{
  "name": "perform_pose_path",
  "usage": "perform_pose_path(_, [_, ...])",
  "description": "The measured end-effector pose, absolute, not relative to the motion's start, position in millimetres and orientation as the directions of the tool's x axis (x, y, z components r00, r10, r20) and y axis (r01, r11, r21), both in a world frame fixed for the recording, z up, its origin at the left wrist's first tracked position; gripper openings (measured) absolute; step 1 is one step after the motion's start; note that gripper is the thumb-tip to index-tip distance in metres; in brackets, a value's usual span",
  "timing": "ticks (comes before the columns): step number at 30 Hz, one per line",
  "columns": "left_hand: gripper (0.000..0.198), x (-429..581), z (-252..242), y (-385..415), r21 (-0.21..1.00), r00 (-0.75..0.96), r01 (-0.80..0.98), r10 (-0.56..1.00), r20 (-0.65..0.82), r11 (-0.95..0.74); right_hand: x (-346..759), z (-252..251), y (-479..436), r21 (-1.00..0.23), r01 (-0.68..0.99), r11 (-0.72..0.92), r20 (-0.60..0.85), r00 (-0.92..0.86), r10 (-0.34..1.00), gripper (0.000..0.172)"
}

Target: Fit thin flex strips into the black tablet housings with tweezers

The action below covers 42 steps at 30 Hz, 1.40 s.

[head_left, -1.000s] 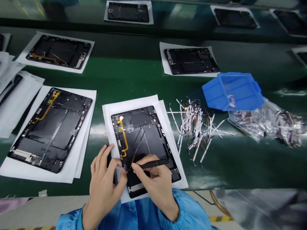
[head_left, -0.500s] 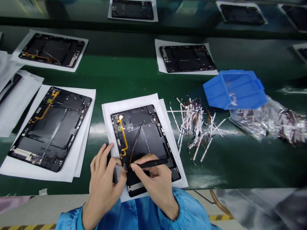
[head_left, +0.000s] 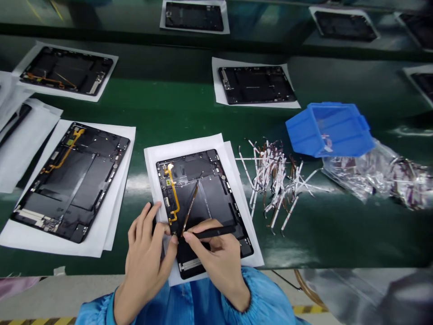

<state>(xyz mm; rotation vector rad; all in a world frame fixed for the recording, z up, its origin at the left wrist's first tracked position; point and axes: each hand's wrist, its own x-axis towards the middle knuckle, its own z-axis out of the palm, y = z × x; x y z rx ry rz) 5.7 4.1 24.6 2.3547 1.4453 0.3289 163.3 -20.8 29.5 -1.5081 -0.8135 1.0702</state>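
A black tablet housing lies on white paper sheets, with an orange flex cable along its left side. A thin brown ribbon cable rises diagonally across its middle. My left hand grips the housing's lower left edge, its thumb close to the ribbon's lower end. My right hand pinches a black spudger, whose tip reaches toward the same spot. The hands hide the tablet's lower part.
Several other tablet housings on paper lie along the green conveyor belt. To the right are a heap of white strips, a tilted blue plastic bin, and a clear plastic bag of strips.
The view has drifted slightly, shifting the far tablets left. The spudger tip has moved a little left, and the brown ribbon now stands as one clearer diagonal strip.
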Motion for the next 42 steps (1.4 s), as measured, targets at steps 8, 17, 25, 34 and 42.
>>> perform_pose_path(8, [0.009, 5.1, 26.6, 2.2, 0.480, 0.400, 0.805, 0.917, -0.002, -0.350, 158.7, 33.4, -24.9, -0.991, -0.037, -0.131, -0.135, 0.378, 0.916, 0.011])
perform_pose_path(17, [0.030, -19.4, 35.8, -7.0, 0.630, 0.512, 0.669, 0.859, -0.006, -0.395, 170.1, 44.4, -14.1, -0.996, 0.048, -0.070, -0.042, 0.444, 0.895, 0.012])
perform_pose_path(25, [0.031, -47.8, 30.5, -27.4, 0.827, 0.558, 0.447, 0.829, 0.042, -0.342, 165.5, 28.0, 6.4, -0.966, -0.175, -0.190, -0.241, 0.351, 0.905, 0.013])
perform_pose_path(34, [0.027, -53.6, 28.5, -27.4, 0.906, 0.600, 0.331, 0.800, 0.015, -0.265, 155.9, 29.0, 0.0, -0.999, -0.030, -0.017, -0.026, 0.336, 0.941, 0.013])
perform_pose_path(42, [0.049, -65.8, 26.0, -36.0, 0.924, 0.619, 0.326, 0.784, -0.051, -0.197, 157.4, 33.1, 3.0, -0.999, -0.024, -0.032, -0.038, 0.343, 0.939, 0.010])
